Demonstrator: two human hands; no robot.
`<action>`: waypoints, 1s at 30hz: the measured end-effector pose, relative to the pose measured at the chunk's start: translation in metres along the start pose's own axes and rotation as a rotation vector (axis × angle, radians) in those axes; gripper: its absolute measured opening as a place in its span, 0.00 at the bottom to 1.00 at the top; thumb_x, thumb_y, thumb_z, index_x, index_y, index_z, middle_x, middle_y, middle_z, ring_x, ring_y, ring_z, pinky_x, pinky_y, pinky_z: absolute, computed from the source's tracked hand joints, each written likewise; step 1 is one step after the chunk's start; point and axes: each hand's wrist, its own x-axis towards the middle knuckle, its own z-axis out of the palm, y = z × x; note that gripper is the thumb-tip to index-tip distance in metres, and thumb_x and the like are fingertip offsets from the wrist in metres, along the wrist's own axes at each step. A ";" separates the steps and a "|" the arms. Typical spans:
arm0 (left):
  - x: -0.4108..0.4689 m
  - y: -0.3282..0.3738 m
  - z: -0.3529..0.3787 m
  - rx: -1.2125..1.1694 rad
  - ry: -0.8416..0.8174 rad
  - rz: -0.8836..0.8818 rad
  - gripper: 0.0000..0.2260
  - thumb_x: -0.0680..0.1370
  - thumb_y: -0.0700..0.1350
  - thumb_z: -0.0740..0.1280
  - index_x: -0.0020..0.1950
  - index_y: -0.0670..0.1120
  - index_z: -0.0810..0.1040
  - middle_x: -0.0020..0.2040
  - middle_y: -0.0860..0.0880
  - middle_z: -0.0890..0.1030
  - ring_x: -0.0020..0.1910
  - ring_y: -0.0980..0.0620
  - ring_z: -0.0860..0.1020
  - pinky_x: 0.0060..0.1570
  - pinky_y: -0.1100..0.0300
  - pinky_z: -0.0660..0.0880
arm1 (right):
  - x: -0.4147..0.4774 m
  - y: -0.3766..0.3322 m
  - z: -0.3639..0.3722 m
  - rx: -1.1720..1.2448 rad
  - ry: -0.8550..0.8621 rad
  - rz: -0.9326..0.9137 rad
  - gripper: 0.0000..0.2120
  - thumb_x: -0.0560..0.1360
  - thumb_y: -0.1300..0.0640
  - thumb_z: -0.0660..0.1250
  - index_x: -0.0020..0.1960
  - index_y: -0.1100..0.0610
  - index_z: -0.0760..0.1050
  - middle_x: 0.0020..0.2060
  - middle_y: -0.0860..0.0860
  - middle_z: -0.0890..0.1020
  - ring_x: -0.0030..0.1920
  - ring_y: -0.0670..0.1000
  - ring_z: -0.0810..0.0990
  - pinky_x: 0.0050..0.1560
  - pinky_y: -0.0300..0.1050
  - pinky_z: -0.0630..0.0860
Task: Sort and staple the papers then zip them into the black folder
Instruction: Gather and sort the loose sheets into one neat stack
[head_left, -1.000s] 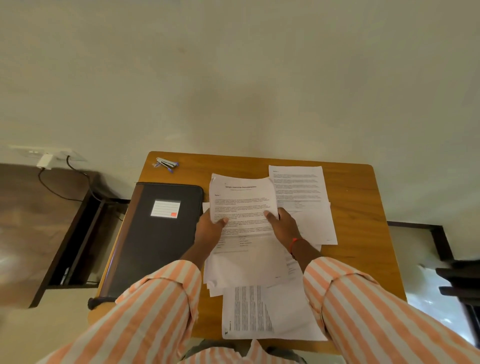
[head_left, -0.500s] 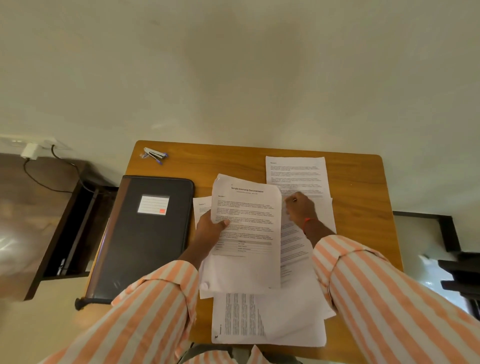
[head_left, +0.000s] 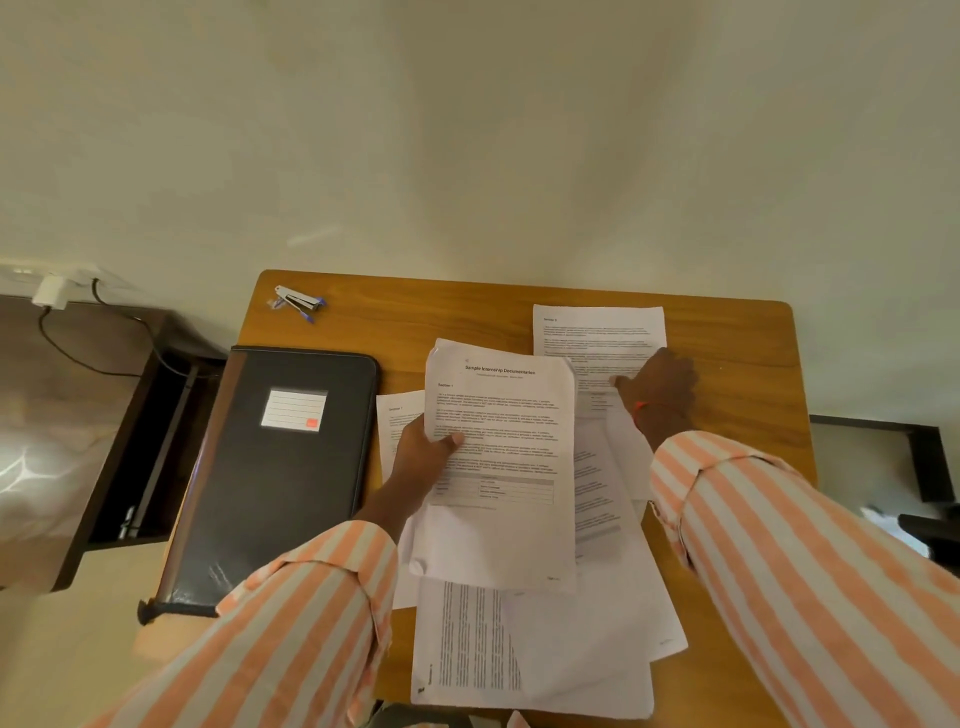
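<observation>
Here I see the title sheet (head_left: 501, 457), headed "Sample Internship Documentation", lifted off the pile in the middle of the table (head_left: 727, 332). The left hand (head_left: 423, 457) pinches it at its left edge, thumb on the printed face and fingers behind. A white stretch of the sheet hangs toward the near side.

The right hand (head_left: 662, 387) is out to the far right, palm down on the far sheet (head_left: 597, 332). Its fingers are stretched out close together and point left across the print, pressing the paper flat. A red thread (head_left: 641, 408) circles that wrist.

Under and around the title sheet more papers lie loose and overlapping. One narrow strip of a page (head_left: 400, 421) peeks out to the left, just beside the left hand. A sideways sheet (head_left: 530, 649) lies nearest, its text running across, reaching the near table edge. Others fan out to the right beneath the right forearm.

The black folder (head_left: 280, 467) lies closed on the left part of the table, just beside the papers, with a white label (head_left: 294, 410) on its cover. The stapler (head_left: 297, 302) sits alone at the far left corner, apart from the folder.

Both arms wear orange-and-white striped sleeves (head_left: 779, 545). Left of the table I make out a dark side cabinet (head_left: 130, 441) and a black cable (head_left: 78, 353) leading to a white plug (head_left: 51, 291) at the wall.
</observation>
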 end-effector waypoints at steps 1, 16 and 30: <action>0.000 0.000 0.001 0.002 0.001 0.000 0.11 0.81 0.44 0.69 0.63 0.51 0.79 0.56 0.53 0.85 0.53 0.48 0.84 0.51 0.48 0.82 | 0.001 0.000 0.000 0.000 0.006 0.007 0.41 0.67 0.39 0.77 0.69 0.61 0.66 0.64 0.62 0.72 0.64 0.64 0.73 0.59 0.60 0.77; -0.005 0.017 0.017 -0.054 -0.009 0.033 0.10 0.81 0.44 0.70 0.62 0.50 0.78 0.56 0.53 0.84 0.51 0.49 0.84 0.44 0.56 0.81 | 0.003 0.005 -0.019 0.418 -0.094 0.086 0.20 0.70 0.57 0.78 0.58 0.63 0.77 0.57 0.58 0.82 0.56 0.62 0.81 0.51 0.51 0.79; -0.026 0.063 0.010 -0.263 -0.064 0.079 0.14 0.78 0.42 0.73 0.63 0.47 0.79 0.57 0.49 0.85 0.54 0.46 0.85 0.53 0.46 0.82 | -0.032 -0.007 -0.115 1.312 0.012 -0.183 0.05 0.75 0.60 0.73 0.47 0.55 0.78 0.46 0.55 0.84 0.46 0.54 0.82 0.51 0.54 0.82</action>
